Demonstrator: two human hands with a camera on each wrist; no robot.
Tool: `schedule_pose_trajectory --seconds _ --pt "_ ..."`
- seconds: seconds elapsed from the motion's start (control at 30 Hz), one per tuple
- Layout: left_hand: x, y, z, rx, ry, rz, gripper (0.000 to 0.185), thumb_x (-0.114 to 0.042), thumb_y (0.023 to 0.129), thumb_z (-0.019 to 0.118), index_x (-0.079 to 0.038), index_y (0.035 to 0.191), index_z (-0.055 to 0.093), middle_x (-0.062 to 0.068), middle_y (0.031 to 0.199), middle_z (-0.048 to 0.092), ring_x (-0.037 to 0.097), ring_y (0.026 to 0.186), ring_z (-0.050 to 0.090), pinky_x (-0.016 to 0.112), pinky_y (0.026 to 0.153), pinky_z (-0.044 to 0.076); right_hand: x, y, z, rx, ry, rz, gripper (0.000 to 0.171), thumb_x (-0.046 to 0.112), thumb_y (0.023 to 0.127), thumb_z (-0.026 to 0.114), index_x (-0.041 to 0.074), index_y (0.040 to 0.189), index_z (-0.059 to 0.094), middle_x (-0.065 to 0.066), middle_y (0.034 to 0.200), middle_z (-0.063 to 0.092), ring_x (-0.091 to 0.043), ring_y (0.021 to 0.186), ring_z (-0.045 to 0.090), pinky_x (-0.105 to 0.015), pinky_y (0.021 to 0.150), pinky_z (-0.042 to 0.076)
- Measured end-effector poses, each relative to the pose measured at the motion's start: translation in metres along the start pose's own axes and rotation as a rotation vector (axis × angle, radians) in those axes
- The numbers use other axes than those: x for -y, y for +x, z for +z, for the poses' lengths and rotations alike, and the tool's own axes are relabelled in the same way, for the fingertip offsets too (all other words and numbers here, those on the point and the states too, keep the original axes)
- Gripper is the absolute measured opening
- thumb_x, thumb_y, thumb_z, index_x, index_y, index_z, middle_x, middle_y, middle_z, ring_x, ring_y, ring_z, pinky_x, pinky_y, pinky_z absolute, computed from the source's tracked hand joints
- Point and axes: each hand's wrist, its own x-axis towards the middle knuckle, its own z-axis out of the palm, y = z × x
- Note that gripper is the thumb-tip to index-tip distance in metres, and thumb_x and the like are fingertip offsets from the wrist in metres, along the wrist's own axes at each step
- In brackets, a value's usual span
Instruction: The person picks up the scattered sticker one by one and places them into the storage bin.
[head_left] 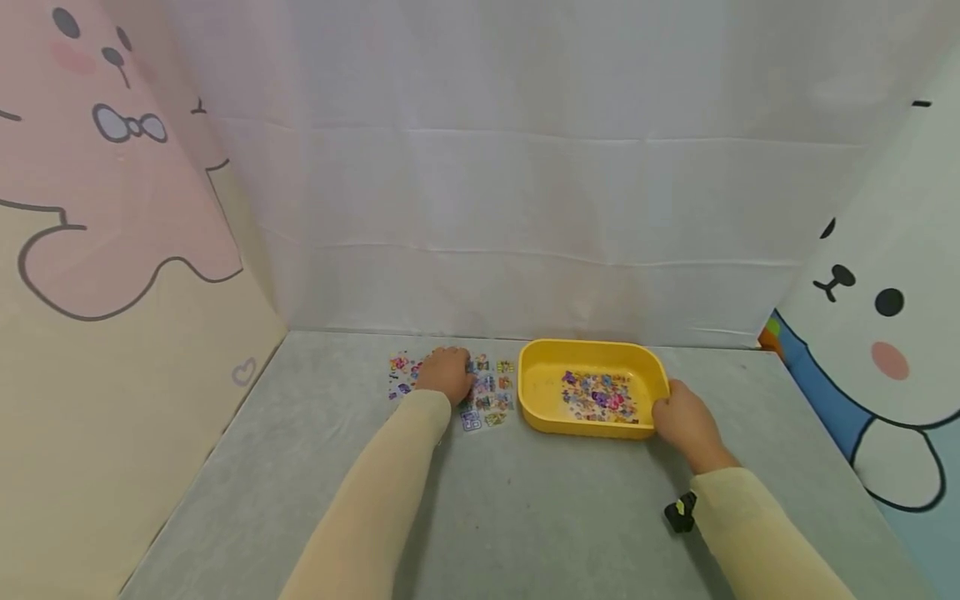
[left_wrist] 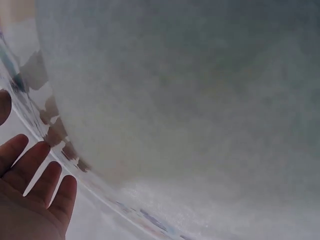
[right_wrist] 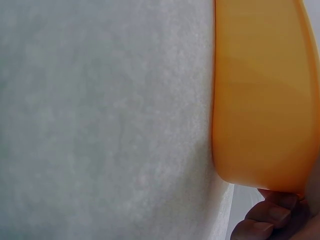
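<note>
A sheet of colourful stickers lies flat on the grey table, left of a yellow tray. My left hand rests on top of that sheet, covering its middle. In the left wrist view the left hand shows straight fingers beside the clear sheet's edge. My right hand grips the tray's near right corner. Seen from the right wrist, the fingers curl at the rim of the tray. A pile of small stickers lies inside the tray.
The grey table is boxed in by a white cloth wall at the back and cartoon-printed panels on the left and right. A small black object sits by my right sleeve.
</note>
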Motion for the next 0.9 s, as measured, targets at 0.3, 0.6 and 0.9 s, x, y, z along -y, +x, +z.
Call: schedule_pose_trajectory --seconds 0.3,0.6,0.9 --pt "-0.005 -0.001 0.0 0.014 0.072 -0.051 0.05 -0.041 0.097 0.073 -0.006 0.133 0.065 0.013 0.132 0.062 0.033 0.126 0.055 0.047 0.11 0.042 -0.001 0.002 0.0 -0.001 0.003 -0.021 0.058 0.011 0.101 0.032 -0.018 0.151 0.026 -0.036 0.138 0.047 -0.038 0.103 0.051 -0.058 0.095 0.044" --pt "-0.009 -0.002 -0.002 0.047 0.09 -0.064 0.05 -0.04 0.097 0.073 -0.004 0.131 0.067 0.014 0.129 0.061 0.033 0.123 0.056 0.047 0.109 0.043 -0.001 0.001 0.0 0.002 -0.003 -0.027 0.057 0.011 0.101 0.032 -0.018 0.15 0.026 -0.036 0.138 0.048 -0.038 0.104 0.051 -0.058 0.095 0.044" --pt "-0.012 -0.005 -0.006 0.037 0.084 -0.053 0.047 -0.038 0.096 0.075 -0.002 0.125 0.069 0.014 0.115 0.063 0.032 0.112 0.06 0.045 0.101 0.049 -0.002 0.002 0.0 0.0 -0.006 -0.031 0.058 0.011 0.101 0.031 -0.019 0.15 0.026 -0.037 0.141 0.046 -0.039 0.105 0.051 -0.06 0.098 0.043"
